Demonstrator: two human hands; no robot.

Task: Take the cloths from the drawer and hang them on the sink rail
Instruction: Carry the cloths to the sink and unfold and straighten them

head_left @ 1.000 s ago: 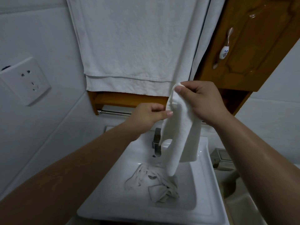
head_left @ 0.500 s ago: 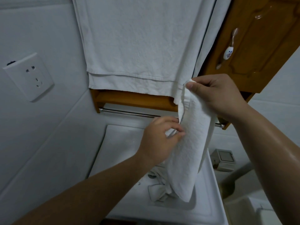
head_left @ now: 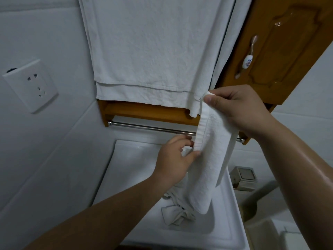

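A big towel (head_left: 149,51) hung above the fingers. The white sink (head_left: 126,177) sat under them, a crumpled cloth (head_left: 177,212) inside. The right hand (head_left: 241,109) pinched the white cloth (head_left: 210,159) by its top corner. The left hand (head_left: 173,159) pinched its side edge, just below the rail (head_left: 149,127).

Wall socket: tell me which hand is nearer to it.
Left. The left hand pinches the white cloth's edge over the sink, nearer the wall socket; the right hand grips its top, farther right.
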